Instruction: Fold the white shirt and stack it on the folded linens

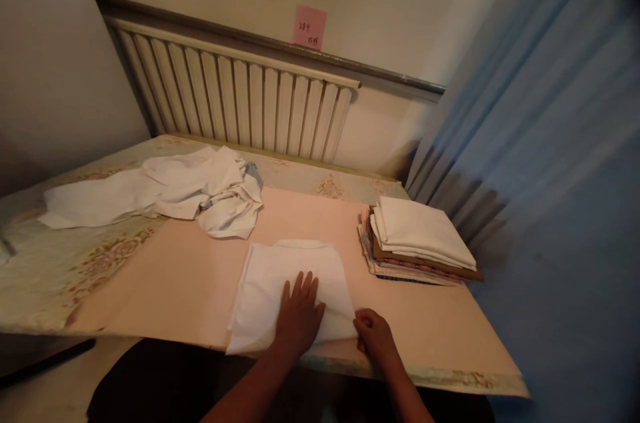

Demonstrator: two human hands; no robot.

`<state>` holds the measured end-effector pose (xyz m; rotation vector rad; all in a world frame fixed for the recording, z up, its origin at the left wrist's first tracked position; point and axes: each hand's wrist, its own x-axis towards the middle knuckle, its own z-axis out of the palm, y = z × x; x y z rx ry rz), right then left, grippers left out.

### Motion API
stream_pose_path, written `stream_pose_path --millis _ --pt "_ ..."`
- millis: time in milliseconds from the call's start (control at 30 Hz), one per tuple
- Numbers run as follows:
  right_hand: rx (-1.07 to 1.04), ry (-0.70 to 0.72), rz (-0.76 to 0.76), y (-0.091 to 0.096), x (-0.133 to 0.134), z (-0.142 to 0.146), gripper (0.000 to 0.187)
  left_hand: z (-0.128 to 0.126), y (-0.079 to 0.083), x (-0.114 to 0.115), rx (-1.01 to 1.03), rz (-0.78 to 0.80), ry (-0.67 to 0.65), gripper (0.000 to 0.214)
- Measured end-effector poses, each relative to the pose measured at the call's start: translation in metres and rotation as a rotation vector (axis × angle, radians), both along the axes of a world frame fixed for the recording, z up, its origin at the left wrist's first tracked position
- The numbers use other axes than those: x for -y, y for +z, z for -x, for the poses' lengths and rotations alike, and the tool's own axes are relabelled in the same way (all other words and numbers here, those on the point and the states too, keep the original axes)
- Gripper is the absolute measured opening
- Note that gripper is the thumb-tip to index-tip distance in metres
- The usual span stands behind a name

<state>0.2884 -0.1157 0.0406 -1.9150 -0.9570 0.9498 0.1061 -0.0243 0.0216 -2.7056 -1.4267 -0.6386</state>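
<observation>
A white cloth (265, 283), folded into a rough square, lies on the pink sheet near the front edge of the table. My left hand (299, 316) rests flat on the middle of it, palm down and fingers stretched out. At the cloth's right front corner, my right hand (373, 333) pinches its edge between thumb and curled fingers. The right side of the cloth runs straight up to that pinch. What lies beneath my left palm is hidden.
A neat stack of folded cloths (423, 236), white on top, stands at the right. Crumpled white garments (185, 186) lie at the back left. Behind the table is a radiator (240, 100); a blue curtain (550, 210) hangs along the right side.
</observation>
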Motion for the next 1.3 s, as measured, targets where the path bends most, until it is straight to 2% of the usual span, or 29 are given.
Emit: stream_pose_path --millis 200,433,500,600,667,733,867,933,1067,1300 --pt "0.005 0.034 -0.004 -0.001 0.000 -0.003 0.024 -0.001 -0.002 0.000 0.023 -0.003 -0.004 0.054" --pt "0.167 -0.048 -0.010 0.000 0.001 0.001 0.012 0.001 0.001 0.001 0.044 -0.002 -0.012 0.054" --pt "0.309 -0.089 -0.065 0.006 0.003 0.005 0.014 0.001 0.002 0.001 0.050 -0.005 -0.012 0.053" --pt "0.545 -0.118 -0.262 0.017 0.003 0.020 0.024 0.001 0.002 0.002 0.046 -0.014 -0.010 0.053" --pt "0.587 -0.060 -0.421 0.022 -0.003 0.035 0.029 0.001 0.001 0.002 0.034 -0.016 -0.008 0.054" --pt "0.573 0.054 -0.529 0.023 -0.013 0.053 0.032 0.001 -0.001 0.002 0.012 -0.017 -0.010 0.054" --pt "0.555 0.352 -0.578 0.013 -0.041 0.080 0.042 0.004 -0.009 0.001 -0.049 -0.031 -0.047 0.056" --pt "0.583 0.440 -0.591 0.004 -0.053 0.084 0.046 0.005 -0.014 -0.001 -0.063 -0.038 -0.061 0.060" --pt "0.708 0.473 -0.580 -0.014 -0.064 0.073 0.049 0.003 -0.016 -0.002 -0.061 -0.038 -0.052 0.063" --pt "0.954 0.438 -0.487 -0.028 -0.072 0.049 0.045 0.004 -0.002 0.001 -0.029 -0.056 -0.051 0.056"
